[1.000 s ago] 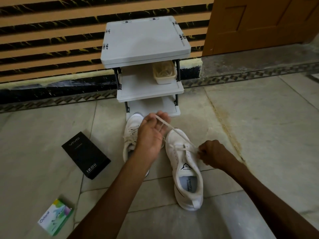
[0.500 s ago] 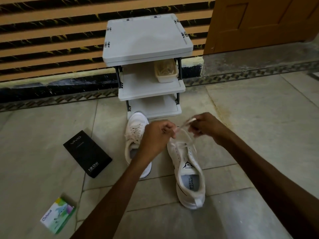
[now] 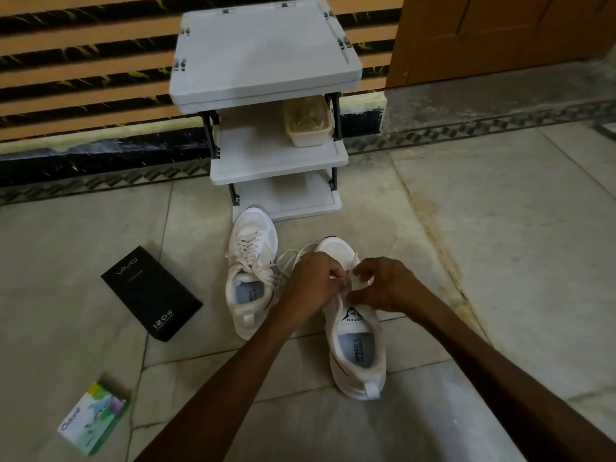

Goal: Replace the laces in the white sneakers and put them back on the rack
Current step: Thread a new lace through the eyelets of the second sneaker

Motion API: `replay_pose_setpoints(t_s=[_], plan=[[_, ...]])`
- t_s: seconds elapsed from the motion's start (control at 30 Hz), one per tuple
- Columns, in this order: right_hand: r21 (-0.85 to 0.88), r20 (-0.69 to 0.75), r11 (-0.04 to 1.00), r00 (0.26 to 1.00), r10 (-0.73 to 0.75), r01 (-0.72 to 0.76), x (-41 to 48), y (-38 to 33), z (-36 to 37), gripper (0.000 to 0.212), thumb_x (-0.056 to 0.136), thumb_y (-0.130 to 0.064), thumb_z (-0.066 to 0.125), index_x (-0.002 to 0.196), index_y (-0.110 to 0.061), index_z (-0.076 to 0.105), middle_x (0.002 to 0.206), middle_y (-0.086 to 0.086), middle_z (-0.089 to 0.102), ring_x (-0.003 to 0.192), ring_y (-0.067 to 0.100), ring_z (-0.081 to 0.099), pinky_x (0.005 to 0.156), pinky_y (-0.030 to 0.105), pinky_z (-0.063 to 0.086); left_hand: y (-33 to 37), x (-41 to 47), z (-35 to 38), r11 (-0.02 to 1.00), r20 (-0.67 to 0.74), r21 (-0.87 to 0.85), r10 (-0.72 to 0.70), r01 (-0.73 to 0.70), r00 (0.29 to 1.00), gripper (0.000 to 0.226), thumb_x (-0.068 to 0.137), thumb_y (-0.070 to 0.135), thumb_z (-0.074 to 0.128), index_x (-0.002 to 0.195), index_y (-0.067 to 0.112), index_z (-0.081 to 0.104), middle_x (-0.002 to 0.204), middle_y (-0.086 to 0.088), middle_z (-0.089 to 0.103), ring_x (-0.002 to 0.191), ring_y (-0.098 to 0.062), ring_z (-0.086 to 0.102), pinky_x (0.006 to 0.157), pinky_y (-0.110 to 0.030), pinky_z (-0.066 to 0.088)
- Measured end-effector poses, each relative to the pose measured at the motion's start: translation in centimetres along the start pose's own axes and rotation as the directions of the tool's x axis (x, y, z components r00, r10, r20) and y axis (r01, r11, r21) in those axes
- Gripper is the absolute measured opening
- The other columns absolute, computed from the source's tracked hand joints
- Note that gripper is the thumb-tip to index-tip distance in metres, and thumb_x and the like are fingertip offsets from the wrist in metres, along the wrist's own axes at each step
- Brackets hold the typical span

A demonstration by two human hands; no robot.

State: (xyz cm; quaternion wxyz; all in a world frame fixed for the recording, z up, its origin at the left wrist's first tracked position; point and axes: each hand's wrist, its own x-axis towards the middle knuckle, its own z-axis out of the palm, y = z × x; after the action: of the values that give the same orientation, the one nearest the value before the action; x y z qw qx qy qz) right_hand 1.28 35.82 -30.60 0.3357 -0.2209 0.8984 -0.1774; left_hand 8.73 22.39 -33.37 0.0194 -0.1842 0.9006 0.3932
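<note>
We judge the lace [image 3: 349, 280] limp and light, best pinched near its tip; it sits at the eyelets of the sneaker [image 3: 361, 358] on the floor [image 3: 500, 261], six o'clock from the rack [image 3: 280, 161]. Our left grip [image 3: 310, 281] and right grip [image 3: 383, 286] both pinch it.

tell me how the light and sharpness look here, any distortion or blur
Head view: dim, even indoor light, no hard shadows or glare; its wide-angle lens makes the rack taper downward; left hand and right hand pinching the lace over the nearer sneaker look slightly soft, the black box print is readable.
</note>
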Motion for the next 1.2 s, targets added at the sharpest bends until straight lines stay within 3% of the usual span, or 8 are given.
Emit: replay_pose_setpoints(t_s=[0.17, 0.3, 0.37, 0.47, 0.73, 0.93, 1.07, 1.2], plan=[[0.018, -0.158, 1.000, 0.987, 0.009, -0.006, 0.7, 0.4, 1.3, 0.030, 0.084, -0.026, 0.067, 0.110, -0.013, 0.071, 0.110, 0.005, 0.070, 0.099, 0.021, 0.065, 0.087, 0.035, 0.054, 0.6, 0.8, 1.0, 0.984, 0.035, 0.163, -0.084, 0.078, 0.996, 0.018, 0.090, 0.019, 0.061, 0.097, 0.012, 0.076, 0.088, -0.007, 0.069, 0.077, -0.021, 0.062, 0.074, -0.029, 0.047], [0.426, -0.070, 0.904, 0.996, 0.063, -0.027, 1.2, 2.2, 1.0, 0.025, 0.082, -0.001, 0.061, 0.098, -0.016, 0.072, 0.102, 0.007, 0.071, 0.080, 0.014, 0.064, 0.069, 0.025, 0.056, 0.3, 1.1, 1.7, 0.978, -0.031, 0.140, -0.149, 0.152, 0.988, 0.020, 0.091, 0.021, 0.058, 0.094, 0.009, 0.074, 0.095, -0.008, 0.071, 0.085, -0.021, 0.064, 0.071, -0.025, 0.043], [0.539, 0.020, 0.839, 0.997, 0.080, -0.078, 1.4, 2.8, 0.6, 0.031, 0.080, 0.003, 0.056, 0.099, -0.015, 0.072, 0.100, 0.011, 0.071, 0.077, 0.018, 0.064, 0.067, 0.031, 0.057, 0.6, 1.1, 1.7, 0.977, -0.019, 0.161, -0.139, 0.141, 0.990, 0.019, 0.091, 0.018, 0.059, 0.092, 0.008, 0.075, 0.096, -0.009, 0.071, 0.089, -0.023, 0.065, 0.075, -0.029, 0.046], [0.564, 0.081, 0.821, 0.995, 0.050, -0.087, 1.7, 3.4, 0.4, 0.037, 0.080, 0.004, 0.053, 0.107, -0.015, 0.071, 0.104, 0.011, 0.069, 0.085, 0.023, 0.064, 0.072, 0.037, 0.055, 1.0, 0.8, 2.0, 0.973, -0.034, 0.219, -0.065, 0.071, 0.997, 0.017, 0.093, 0.015, 0.057, 0.099, 0.012, 0.073, 0.101, -0.005, 0.069, 0.095, -0.019, 0.062, 0.080, -0.028, 0.046], [0.549, 0.031, 0.836, 0.999, -0.009, -0.009, 2.0, 3.7, 1.2, 0.045, 0.079, 0.002, 0.056, 0.119, -0.016, 0.068, 0.117, 0.001, 0.064, 0.091, 0.014, 0.063, 0.061, 0.019, 0.048, 2.5, 0.9, 2.7, 0.913, -0.049, 0.406, -0.014, 0.033, 0.999, 0.026, 0.100, 0.008, 0.045, 0.123, 0.005, 0.054, 0.130, -0.012, 0.054, 0.121, -0.027, 0.052, 0.095, -0.032, 0.040], [0.562, 0.022, 0.827, 1.000, -0.016, 0.001, 1.9, 3.9, 1.1, 0.044, 0.078, 0.002, 0.057, 0.117, -0.015, 0.069, 0.115, 0.002, 0.066, 0.090, 0.014, 0.063, 0.062, 0.020, 0.048, 2.4, 1.2, 2.5, 0.915, -0.037, 0.401, -0.027, 0.039, 0.999, 0.023, 0.099, 0.013, 0.047, 0.117, 0.006, 0.059, 0.123, -0.011, 0.059, 0.113, -0.025, 0.056, 0.090, -0.031, 0.042], [0.537, -0.004, 0.843, 1.000, -0.027, 0.025, 1.9, 3.8, 1.3, 0.042, 0.078, 0.000, 0.059, 0.116, -0.015, 0.069, 0.113, 0.000, 0.066, 0.086, 0.008, 0.062, 0.059, 0.013, 0.046, 1.7, 0.9, 2.9, 0.922, -0.142, 0.380, -0.026, 0.079, 0.990, 0.016, 0.094, 0.011, 0.053, 0.097, 0.009, 0.069, 0.100, -0.009, 0.068, 0.095, -0.025, 0.064, 0.078, -0.033, 0.049], [0.520, -0.020, 0.853, 0.999, -0.034, 0.040, 1.9, 3.8, 1.4, 0.043, 0.079, 0.000, 0.058, 0.117, -0.015, 0.069, 0.113, -0.002, 0.066, 0.092, 0.010, 0.061, 0.067, 0.017, 0.050, 1.7, 0.5, 3.9, 0.936, -0.244, 0.324, -0.055, 0.135, 0.968, 0.012, 0.092, 0.016, 0.059, 0.096, 0.014, 0.070, 0.096, -0.003, 0.069, 0.093, -0.020, 0.064, 0.075, -0.027, 0.046]])
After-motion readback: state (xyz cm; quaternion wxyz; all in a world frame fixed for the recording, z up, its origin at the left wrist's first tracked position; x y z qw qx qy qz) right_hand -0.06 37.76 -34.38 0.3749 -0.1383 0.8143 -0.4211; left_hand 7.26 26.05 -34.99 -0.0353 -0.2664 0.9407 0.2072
